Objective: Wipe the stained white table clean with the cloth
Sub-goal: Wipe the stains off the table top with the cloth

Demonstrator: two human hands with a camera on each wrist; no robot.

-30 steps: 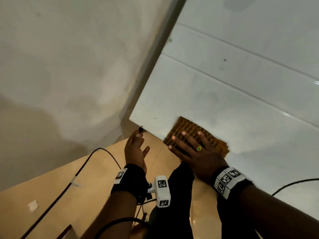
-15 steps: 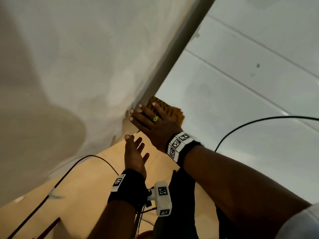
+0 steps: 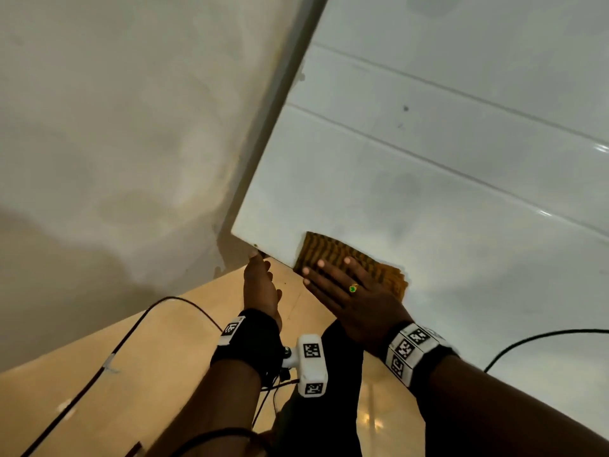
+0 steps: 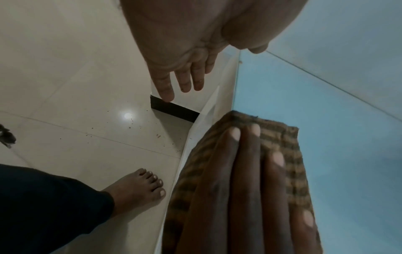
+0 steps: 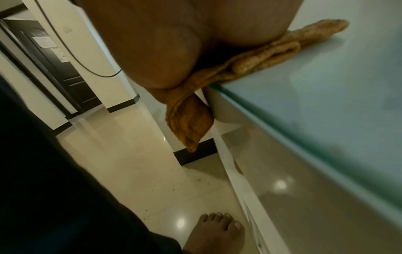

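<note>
We see the right hand (image 3: 356,298) pressing flat, fingers straight, on the folded cloth (image 3: 333,253) at the white table (image 3: 428,192) near edge; one cloth corner overhangs. The left hand (image 3: 260,286) hangs relaxed, holding nothing, beside the table corner.

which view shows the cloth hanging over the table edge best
The right wrist view: the cloth visibly droops past the table edge under the right hand. Head view shows its top, flat under the fingers; left wrist view shows its striped top only.
</note>
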